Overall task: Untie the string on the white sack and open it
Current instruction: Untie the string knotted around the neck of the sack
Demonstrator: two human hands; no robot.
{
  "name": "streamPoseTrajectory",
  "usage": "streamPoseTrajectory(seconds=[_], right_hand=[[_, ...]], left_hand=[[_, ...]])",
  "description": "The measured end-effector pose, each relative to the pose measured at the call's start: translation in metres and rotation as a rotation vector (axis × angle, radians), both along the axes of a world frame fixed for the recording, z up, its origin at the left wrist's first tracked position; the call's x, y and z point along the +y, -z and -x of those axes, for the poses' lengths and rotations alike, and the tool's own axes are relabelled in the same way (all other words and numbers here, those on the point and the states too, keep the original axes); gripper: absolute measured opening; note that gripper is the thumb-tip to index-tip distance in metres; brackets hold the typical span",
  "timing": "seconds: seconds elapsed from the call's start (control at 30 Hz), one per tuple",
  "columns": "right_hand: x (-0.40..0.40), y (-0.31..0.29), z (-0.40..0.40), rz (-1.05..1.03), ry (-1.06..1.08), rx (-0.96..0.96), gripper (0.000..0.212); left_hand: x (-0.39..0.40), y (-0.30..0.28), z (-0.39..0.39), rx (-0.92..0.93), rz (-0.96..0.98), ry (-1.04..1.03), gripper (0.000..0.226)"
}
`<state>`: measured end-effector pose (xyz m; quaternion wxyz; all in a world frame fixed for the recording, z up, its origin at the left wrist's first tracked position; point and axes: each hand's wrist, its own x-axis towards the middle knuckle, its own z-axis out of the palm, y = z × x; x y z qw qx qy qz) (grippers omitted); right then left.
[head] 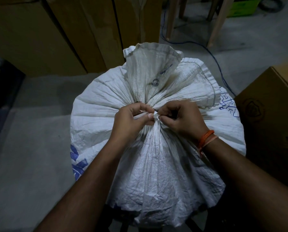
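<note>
One white woven sack (pixel 156 164) fills the centre of the frame, standing upright on a grey concrete floor (pixel 31 148). Two hands work at its gathered neck: the left hand (pixel 131 121) and the right hand (pixel 180 118) meet at the centre, each with thumb and fingertips pinched together on the thin white string (pixel 155 114) that cinches the neck. The right wrist carries one orange thread band (pixel 206 139). Three tall brown cardboard cartons (pixel 39 39) stand across the upper left, well apart from the sack; one more cardboard box (pixel 274 111) sits near its right side. One blue cable (pixel 212 52) trails over the floor at upper right. Open floor lies to the left. The sack is crinkled, with blue print at its lower left and right, a metal eyelet (pixel 155 82) and a stitched hem on the flared top above the tie.
</note>
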<state>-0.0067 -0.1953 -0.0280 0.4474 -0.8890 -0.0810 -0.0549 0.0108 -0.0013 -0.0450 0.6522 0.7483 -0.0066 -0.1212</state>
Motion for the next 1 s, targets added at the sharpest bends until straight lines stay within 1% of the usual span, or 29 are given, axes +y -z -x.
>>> streamPoseTrajectory(seconds=[0.27,0.47,0.57,0.67,0.77,1.0], right_hand=[[-0.010,-0.011,0.006,-0.006,-0.039,0.051,0.005],[-0.016,-0.016,0.007,0.034,-0.009,0.072,0.007],[-0.010,-0.014,0.005,0.016,0.006,0.056,0.008],[-0.004,-0.012,0.004,-0.008,0.023,0.038,0.005],[-0.004,-0.012,0.004,-0.011,0.024,0.045,0.003],[-0.021,-0.018,0.011,-0.037,0.029,0.069,0.008]], left_hand=[[0.001,-0.006,0.001,0.032,0.034,-0.010,0.009],[-0.001,-0.011,0.002,0.037,0.046,-0.019,0.013],[-0.001,-0.011,0.002,0.029,0.033,-0.007,0.015],[-0.002,-0.011,0.002,0.019,0.022,-0.002,0.017],[-0.002,-0.011,0.002,0.020,0.027,0.003,0.012],[0.000,-0.016,0.002,0.035,0.056,-0.007,0.009]])
